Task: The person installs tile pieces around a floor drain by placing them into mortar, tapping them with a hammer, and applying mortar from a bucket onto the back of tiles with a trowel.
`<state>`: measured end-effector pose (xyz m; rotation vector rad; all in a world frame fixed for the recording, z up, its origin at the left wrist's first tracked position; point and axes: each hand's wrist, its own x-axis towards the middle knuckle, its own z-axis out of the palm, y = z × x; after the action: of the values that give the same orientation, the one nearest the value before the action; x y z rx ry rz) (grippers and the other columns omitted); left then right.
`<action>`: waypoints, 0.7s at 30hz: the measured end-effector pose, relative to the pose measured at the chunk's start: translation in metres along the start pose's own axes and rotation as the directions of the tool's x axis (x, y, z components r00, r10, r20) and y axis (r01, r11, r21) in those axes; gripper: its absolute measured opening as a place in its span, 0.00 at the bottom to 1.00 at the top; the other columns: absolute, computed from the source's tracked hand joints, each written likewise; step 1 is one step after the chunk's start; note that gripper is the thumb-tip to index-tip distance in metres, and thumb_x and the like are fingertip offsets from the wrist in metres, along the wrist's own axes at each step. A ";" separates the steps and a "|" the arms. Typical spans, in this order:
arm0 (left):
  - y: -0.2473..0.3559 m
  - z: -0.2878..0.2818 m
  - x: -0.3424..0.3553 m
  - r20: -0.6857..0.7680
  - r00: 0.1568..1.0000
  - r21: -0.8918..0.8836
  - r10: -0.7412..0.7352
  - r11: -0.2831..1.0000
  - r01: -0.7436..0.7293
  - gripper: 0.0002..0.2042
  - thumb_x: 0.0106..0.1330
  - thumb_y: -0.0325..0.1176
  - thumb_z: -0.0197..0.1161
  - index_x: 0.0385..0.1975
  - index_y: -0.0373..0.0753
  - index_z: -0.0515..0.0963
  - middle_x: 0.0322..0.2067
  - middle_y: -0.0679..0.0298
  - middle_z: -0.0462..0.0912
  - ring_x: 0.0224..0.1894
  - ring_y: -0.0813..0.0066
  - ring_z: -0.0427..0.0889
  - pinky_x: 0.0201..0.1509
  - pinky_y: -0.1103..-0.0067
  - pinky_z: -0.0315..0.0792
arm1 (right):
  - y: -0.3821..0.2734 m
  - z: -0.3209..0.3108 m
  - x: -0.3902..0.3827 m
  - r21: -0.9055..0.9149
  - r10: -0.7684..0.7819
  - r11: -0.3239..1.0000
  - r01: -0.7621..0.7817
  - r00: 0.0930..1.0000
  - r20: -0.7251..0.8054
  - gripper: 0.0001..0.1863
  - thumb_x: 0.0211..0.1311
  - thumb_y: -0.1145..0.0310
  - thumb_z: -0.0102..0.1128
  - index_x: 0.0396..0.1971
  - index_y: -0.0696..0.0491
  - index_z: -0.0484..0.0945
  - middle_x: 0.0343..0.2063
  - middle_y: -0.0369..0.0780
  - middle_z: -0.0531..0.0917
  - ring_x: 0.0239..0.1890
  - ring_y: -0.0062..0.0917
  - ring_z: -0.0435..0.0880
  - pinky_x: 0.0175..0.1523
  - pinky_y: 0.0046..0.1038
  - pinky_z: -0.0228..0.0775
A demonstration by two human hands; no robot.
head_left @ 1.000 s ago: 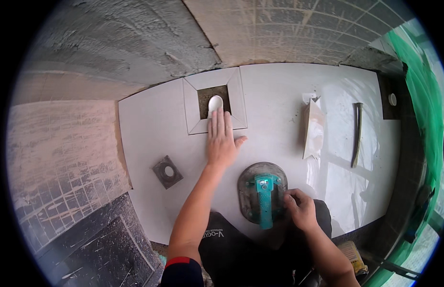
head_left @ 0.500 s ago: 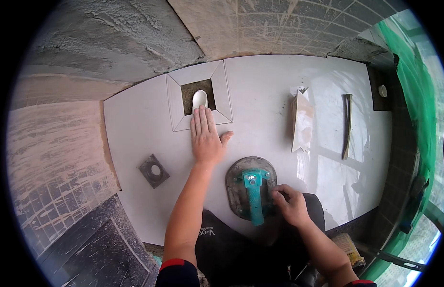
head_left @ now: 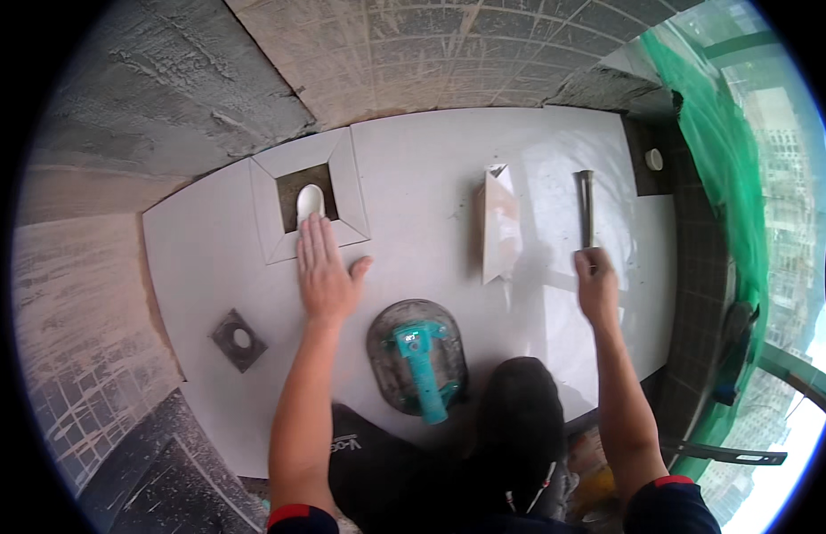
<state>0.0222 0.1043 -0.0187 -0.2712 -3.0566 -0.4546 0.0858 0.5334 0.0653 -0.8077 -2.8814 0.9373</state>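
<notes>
My left hand point(head_left: 326, 278) lies flat, fingers stretched out, on the pale tile point(head_left: 413, 205). Its fingertips reach the near edge of a square opening point(head_left: 293, 189) framed by mitred tile strips. A white oval pipe mouth point(head_left: 311, 203) shows in that opening, just beyond the fingers. My right hand point(head_left: 596, 278) is closed around the near end of a slim, long-handled tool point(head_left: 588, 209) with a slightly flared far end; its kind is unclear. Between my arms stands a teal-handled tile vibrator point(head_left: 419, 356) on a grey oval pad, with neither hand touching it.
Pointed tile offcuts point(head_left: 500, 227) are stacked between my hands. A dark square drain plate point(head_left: 238, 339) with a round hole lies at left. Far right, a small white pipe end point(head_left: 653, 159) sits in a corner cutout, near green netting point(head_left: 729, 169). My knees are at the near edge.
My right hand has left the tile vibrator's side, reached right and forward, and taken hold of the slim tool. My left hand stays by the opening. The whole view has shifted.
</notes>
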 end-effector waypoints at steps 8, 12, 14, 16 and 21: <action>-0.026 -0.008 -0.036 0.072 0.997 0.042 0.032 0.998 -0.035 0.45 0.71 0.56 0.57 0.75 0.27 0.51 0.77 0.43 0.50 0.80 0.45 0.47 0.81 0.56 0.44 | 0.000 -0.005 0.021 -0.332 -0.017 0.943 -0.004 0.998 -0.059 0.22 0.72 0.57 0.59 0.50 0.63 0.76 0.49 0.60 0.79 0.49 0.58 0.79 0.55 0.49 0.71; -0.012 -0.011 -0.027 0.071 0.997 0.001 0.040 0.999 -0.040 0.46 0.70 0.57 0.58 0.75 0.27 0.51 0.77 0.45 0.50 0.80 0.48 0.47 0.81 0.57 0.44 | 0.064 0.014 0.040 -0.413 0.021 0.910 -0.030 0.999 -0.026 0.24 0.75 0.52 0.53 0.41 0.63 0.75 0.42 0.59 0.81 0.45 0.57 0.80 0.52 0.51 0.70; -0.013 -0.012 -0.027 0.066 0.997 -0.021 0.036 0.999 -0.034 0.45 0.70 0.56 0.58 0.75 0.27 0.51 0.77 0.45 0.50 0.80 0.48 0.46 0.81 0.58 0.44 | 0.068 0.015 0.038 -0.362 -0.062 0.931 0.039 0.997 -0.052 0.23 0.75 0.53 0.54 0.38 0.63 0.73 0.36 0.57 0.82 0.41 0.54 0.80 0.48 0.50 0.71; -0.023 -0.017 -0.033 0.082 0.996 -0.027 0.026 0.999 -0.024 0.45 0.70 0.56 0.59 0.75 0.27 0.51 0.78 0.45 0.49 0.80 0.48 0.46 0.81 0.58 0.43 | 0.032 0.019 0.017 -0.224 -0.039 0.974 0.025 0.998 -0.057 0.21 0.77 0.55 0.53 0.36 0.62 0.73 0.29 0.52 0.80 0.33 0.44 0.80 0.41 0.43 0.72; -0.028 -0.019 -0.032 0.083 0.996 -0.063 0.020 0.998 -0.015 0.46 0.70 0.57 0.59 0.75 0.26 0.51 0.78 0.45 0.48 0.80 0.48 0.46 0.82 0.58 0.43 | -0.104 -0.002 -0.095 0.450 -0.023 0.888 -0.095 0.968 0.251 0.16 0.81 0.60 0.49 0.47 0.60 0.73 0.24 0.33 0.74 0.23 0.13 0.70 0.26 0.20 0.62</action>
<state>0.0493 0.0674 -0.0102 -0.3277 -3.1224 -0.5527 0.1192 0.4178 0.1388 -0.7408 -2.6426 1.7527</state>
